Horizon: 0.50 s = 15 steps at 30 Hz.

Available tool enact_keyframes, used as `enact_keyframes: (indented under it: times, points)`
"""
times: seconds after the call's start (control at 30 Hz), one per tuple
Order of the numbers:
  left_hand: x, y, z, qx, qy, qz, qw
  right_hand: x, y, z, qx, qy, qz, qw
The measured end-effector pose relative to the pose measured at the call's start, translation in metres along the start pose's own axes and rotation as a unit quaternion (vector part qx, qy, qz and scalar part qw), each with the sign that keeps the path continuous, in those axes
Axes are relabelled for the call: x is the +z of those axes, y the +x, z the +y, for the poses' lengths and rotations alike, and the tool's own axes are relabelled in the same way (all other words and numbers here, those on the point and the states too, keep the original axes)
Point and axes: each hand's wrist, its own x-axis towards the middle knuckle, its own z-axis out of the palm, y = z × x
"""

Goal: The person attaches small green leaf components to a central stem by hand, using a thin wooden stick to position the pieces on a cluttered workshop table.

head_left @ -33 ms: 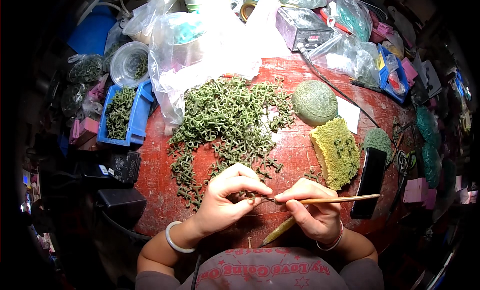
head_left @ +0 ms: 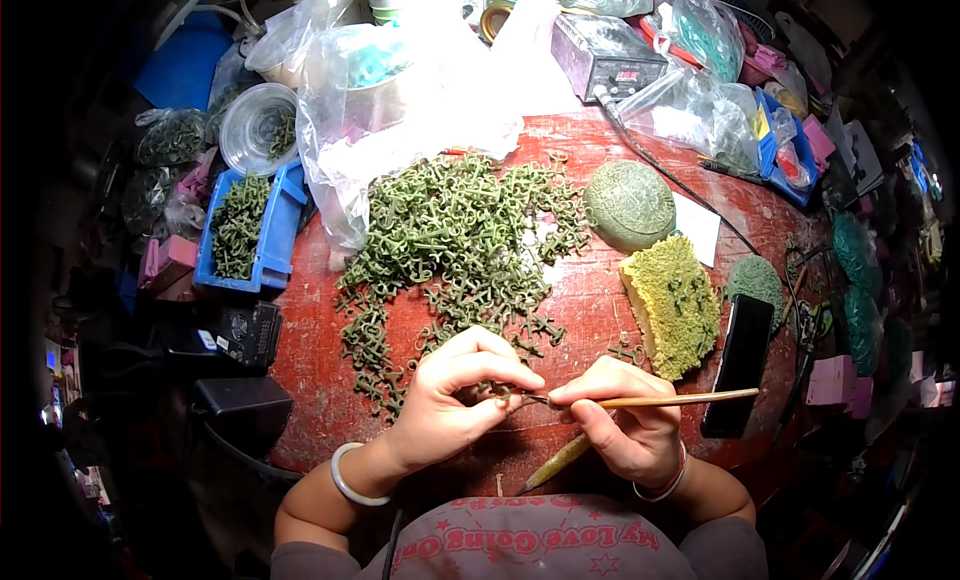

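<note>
My left hand [head_left: 455, 390] is closed, thumb and fingers pinching a small curled piece [head_left: 503, 401] that is mostly hidden by the fingertips. In my right hand [head_left: 630, 420] is a slim wooden-handled tool [head_left: 690, 398], held like a pencil. Its thin tip meets the piece between the two hands. Just beyond my hands spreads a large heap of small green curly pieces [head_left: 450, 230]. To the right of it lies a yellow sponge [head_left: 655, 330] with several green pieces on top. Beneath my right hand a yellowish, pointed object [head_left: 555, 465] sticks out.
A round green patterned block [head_left: 630, 205] sits behind the sponge. A black phone [head_left: 738, 365] and a smaller green lump [head_left: 757, 283] are at right. A blue bin [head_left: 265, 250] of green pieces stands left. Plastic bags [head_left: 400, 110] and a control box [head_left: 607, 55] line the back.
</note>
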Motion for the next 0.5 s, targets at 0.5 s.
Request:
enact_keyframes:
  times: [0.5]
  points:
    - [0.0011,0.0010,-0.0015,0.002,0.011,0.005,1.000,0.0008,0.0013,-0.0031,-0.029,-0.069,0.017,0.997]
